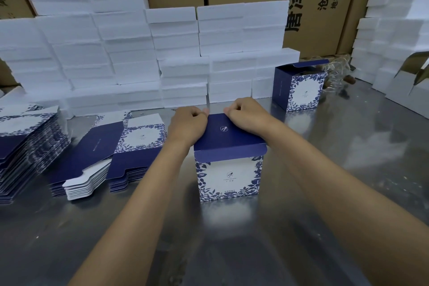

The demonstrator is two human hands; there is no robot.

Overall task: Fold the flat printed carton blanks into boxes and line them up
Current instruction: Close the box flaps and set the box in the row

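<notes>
Left hand: I saw my left hand curled up, pinching the far left edge of the box lid.
Right hand: my right hand was curled too, pinching the far right edge.
Box: the box stood upright on the counter.
Flat blanks: they lay in stacks to its left.
Other box: a folded box stood farther back, lid up.
</notes>
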